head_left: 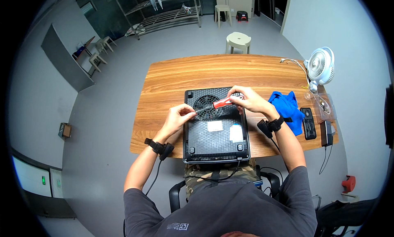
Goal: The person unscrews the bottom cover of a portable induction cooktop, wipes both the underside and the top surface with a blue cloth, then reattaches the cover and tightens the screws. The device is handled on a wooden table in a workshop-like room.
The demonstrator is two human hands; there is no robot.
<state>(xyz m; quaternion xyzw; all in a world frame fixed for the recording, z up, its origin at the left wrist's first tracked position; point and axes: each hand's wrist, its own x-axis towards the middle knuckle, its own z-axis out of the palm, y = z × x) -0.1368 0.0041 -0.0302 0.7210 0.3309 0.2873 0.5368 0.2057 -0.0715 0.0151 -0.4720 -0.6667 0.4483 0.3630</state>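
Closest to me, across the person's lap, a dark cable (217, 179) runs up to the near edge of a flat black appliance (201, 134). It lies underside up at the near edge of the wooden worktop (160, 85) — its corner feet and two pale labels (214, 126) face the ceiling. Farther up its back is a round vent grille (204, 101), and both hands are busy there.

The right hand (250, 101) has its fingers wrapped about the red-and-black handle of a screwdriver (222, 103), held at a low slant with the shaft aimed leftward across the grille. The left hand (176, 117) comes in from the side, fingertips at the shaft's end; whether they pinch the tip, hold a small screw or merely guide it, I cannot tell (everything there is tiny from where I stand).

My guess is that the step in hand is preparing or lining up the tip, rather than turning anything: the tool lies too flat for driving. The next move, I'd judge, calls for tipping the screwdriver upright over a screw hole and pressing straight down, with the appliance steadied.

Beyond the right forearm sit a crumpled blue cloth (287, 108) and a black case (308, 123); past them stands a white fan (318, 65) — and, off the worktop, a pale stool (238, 40).
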